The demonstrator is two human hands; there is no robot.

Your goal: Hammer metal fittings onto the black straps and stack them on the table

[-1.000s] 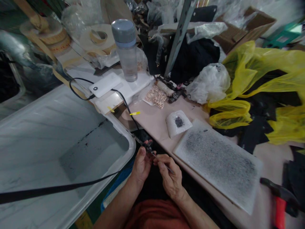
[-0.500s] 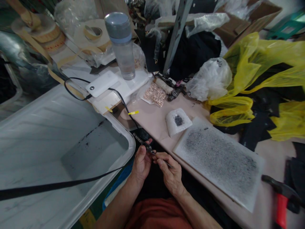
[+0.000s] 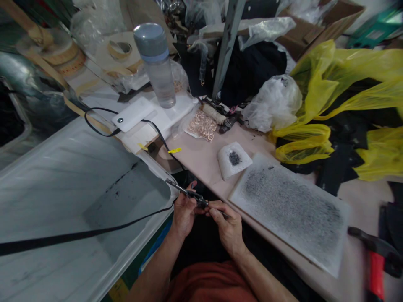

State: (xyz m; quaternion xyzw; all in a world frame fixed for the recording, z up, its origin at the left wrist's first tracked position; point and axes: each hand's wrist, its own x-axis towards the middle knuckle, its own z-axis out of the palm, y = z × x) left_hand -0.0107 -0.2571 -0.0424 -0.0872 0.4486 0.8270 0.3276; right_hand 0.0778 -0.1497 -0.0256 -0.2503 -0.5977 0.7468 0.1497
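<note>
My left hand [image 3: 184,214] is closed around a narrow dark tool with shiny metal parts [image 3: 179,186], its long end pointing up and left over the bin's rim. Its exact kind I cannot make out. Close beside it, my right hand [image 3: 229,226] pinches a thin metal rod [image 3: 224,214] against the lower right end of that dark piece. Both hands are held near the body, by the table's front edge. A black strap [image 3: 94,240] runs across the bin to near my left wrist; whether it joins what I hold is hidden.
A large white bin [image 3: 56,184] stands at left. On the table [image 3: 201,161] are a speckled white slab [image 3: 289,209], a small white block [image 3: 233,161], a bag of copper-coloured rings [image 3: 203,126], red-handled pliers [image 3: 376,268] and yellow bags [image 3: 340,79]. Behind stands a water bottle [image 3: 157,67].
The dark tool has turned in my left hand, and more of its length now shows toward the upper left. My right hand has shifted slightly right and down. The view has moved a little.
</note>
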